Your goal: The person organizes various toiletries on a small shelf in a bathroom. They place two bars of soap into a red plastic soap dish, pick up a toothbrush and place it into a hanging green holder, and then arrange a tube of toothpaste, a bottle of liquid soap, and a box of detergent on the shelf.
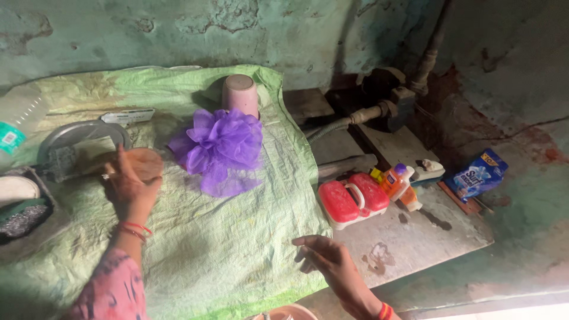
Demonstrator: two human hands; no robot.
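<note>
The left hand point(131, 185) grips a round brown lid point(144, 162) on the green sheet point(225, 249), apparently setting it down beside the purple pouf point(219, 148). The right hand point(329, 259) hovers loosely open and empty at the sheet's edge. Next comes a clean release.

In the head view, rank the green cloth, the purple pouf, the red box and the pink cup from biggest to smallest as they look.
1. Green cloth, by far the largest.
2. Purple pouf.
3. Red box.
4. Pink cup, upside down, smallest; it lies farther from the camera, so its true size against the box is unsure.
</note>
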